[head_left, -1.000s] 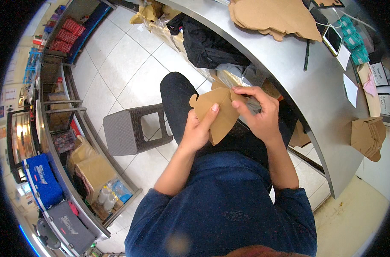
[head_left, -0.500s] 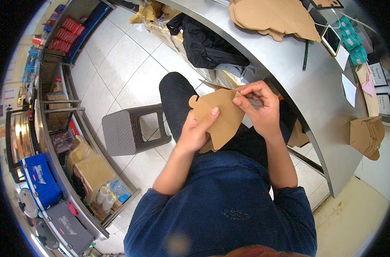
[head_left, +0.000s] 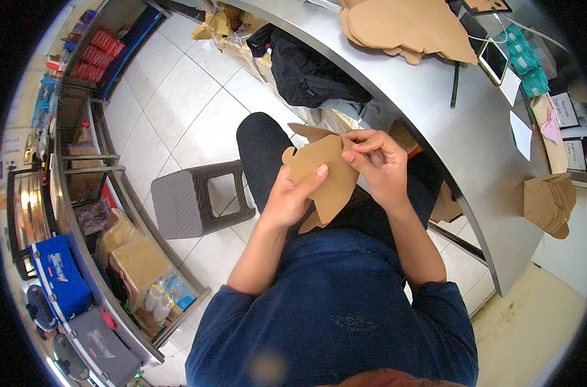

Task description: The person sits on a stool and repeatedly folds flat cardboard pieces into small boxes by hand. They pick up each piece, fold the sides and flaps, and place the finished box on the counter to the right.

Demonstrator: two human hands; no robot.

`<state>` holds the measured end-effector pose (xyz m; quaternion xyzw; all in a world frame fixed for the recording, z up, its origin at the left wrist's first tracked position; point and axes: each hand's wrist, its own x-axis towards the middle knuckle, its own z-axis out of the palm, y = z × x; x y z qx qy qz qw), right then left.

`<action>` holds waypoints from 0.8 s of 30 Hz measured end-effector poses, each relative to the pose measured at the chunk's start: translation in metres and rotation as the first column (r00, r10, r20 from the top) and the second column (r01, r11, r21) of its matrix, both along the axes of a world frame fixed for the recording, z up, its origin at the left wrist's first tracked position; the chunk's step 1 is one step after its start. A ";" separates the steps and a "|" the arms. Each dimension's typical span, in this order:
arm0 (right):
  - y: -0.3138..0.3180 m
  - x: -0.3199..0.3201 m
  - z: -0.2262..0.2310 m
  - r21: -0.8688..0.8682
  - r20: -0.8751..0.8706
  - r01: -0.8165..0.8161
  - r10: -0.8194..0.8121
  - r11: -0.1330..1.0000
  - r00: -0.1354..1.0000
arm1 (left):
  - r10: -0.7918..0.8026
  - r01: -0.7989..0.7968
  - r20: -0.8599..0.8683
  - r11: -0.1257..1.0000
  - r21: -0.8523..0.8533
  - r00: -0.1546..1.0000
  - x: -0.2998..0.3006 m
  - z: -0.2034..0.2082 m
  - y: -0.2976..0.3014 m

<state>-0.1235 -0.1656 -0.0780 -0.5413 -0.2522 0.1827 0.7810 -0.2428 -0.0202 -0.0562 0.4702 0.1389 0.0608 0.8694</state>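
A brown cardboard box blank (head_left: 324,169), partly folded, is held above my lap. My left hand (head_left: 294,195) grips its left side, thumb pressed flat on the face and the other fingers hidden behind. At the upper right edge, my right hand (head_left: 380,164) pinches the cardboard between thumb and forefinger. Flaps stick out at the top and bottom of the piece. On the metal table lies a pile of flat brown cardboard blanks (head_left: 403,29). Folded cardboard pieces (head_left: 548,205) stand nested together at the table's right end.
The metal table (head_left: 429,97) curves along the right, with a phone (head_left: 494,62) and white paper (head_left: 520,135) on it. A dark plastic stool (head_left: 189,201) stands to the left. Shelving (head_left: 135,187) lines the far left. Black cloth (head_left: 309,68) lies under the table.
My right hand has shifted slightly left and its fingers have drawn in at the cardboard's edge. The upper flap now stands out more. My left hand keeps its grip.
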 end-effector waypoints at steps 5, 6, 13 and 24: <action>-0.013 0.015 0.022 -0.222 -0.102 -0.183 0.164 0.958 0.981 | -0.088 0.087 -0.005 0.993 -0.074 0.996 -0.006 -0.013 0.008; -0.017 0.022 0.024 -0.254 -0.122 -0.250 0.225 0.934 0.967 | -0.121 0.120 -0.001 0.989 -0.088 0.993 -0.008 -0.016 0.008; -0.010 0.025 -0.001 -0.193 -0.054 -0.225 0.218 0.955 0.974 | -0.052 0.037 -0.045 0.958 -0.283 0.998 -0.002 -0.017 0.002; -0.022 0.006 0.001 -0.422 0.488 0.188 0.048 0.887 0.871 | 0.030 -0.066 -0.213 0.984 -0.164 0.977 0.003 -0.014 -0.014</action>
